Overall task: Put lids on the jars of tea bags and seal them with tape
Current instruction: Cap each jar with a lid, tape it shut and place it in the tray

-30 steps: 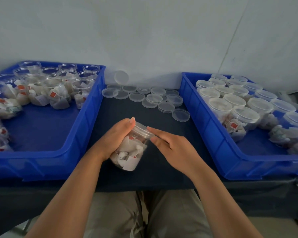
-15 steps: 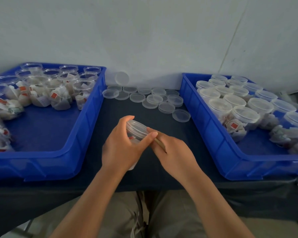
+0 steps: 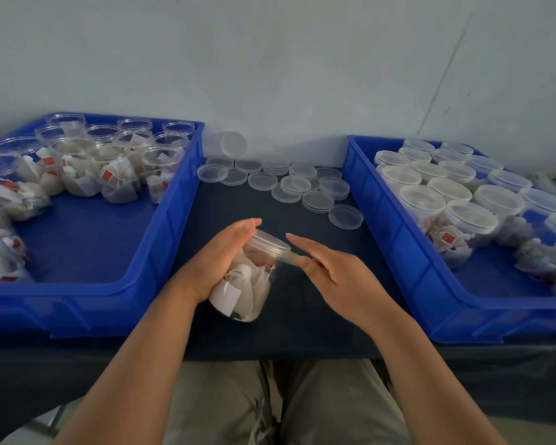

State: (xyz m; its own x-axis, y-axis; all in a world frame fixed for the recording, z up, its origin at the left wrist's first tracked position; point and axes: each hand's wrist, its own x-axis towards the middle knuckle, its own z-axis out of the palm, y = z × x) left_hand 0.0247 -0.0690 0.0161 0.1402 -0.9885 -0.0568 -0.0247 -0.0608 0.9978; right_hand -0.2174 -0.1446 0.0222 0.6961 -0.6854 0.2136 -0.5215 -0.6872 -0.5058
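My left hand [image 3: 217,261] grips a clear jar of tea bags [image 3: 247,285], tilted with its lidded top toward the upper right, over the dark table between the bins. A clear lid [image 3: 270,244] sits on the jar. A short strip of clear tape [image 3: 289,255] runs from the lid's rim to the thumb of my right hand [image 3: 331,271]. The thumb holds the strip's end while the other fingers lie straight, just right of the lid.
Left blue bin [image 3: 174,226] holds several open jars of tea bags [image 3: 109,168]. Right blue bin [image 3: 395,239] holds several lidded jars [image 3: 446,194]. Several loose clear lids [image 3: 289,184] lie on the dark table [image 3: 302,322] at the back, by the wall.
My left hand has turned the jar, so its body with the tea bags shows again. My right hand has drawn away from the lid to the right with the tape strip.
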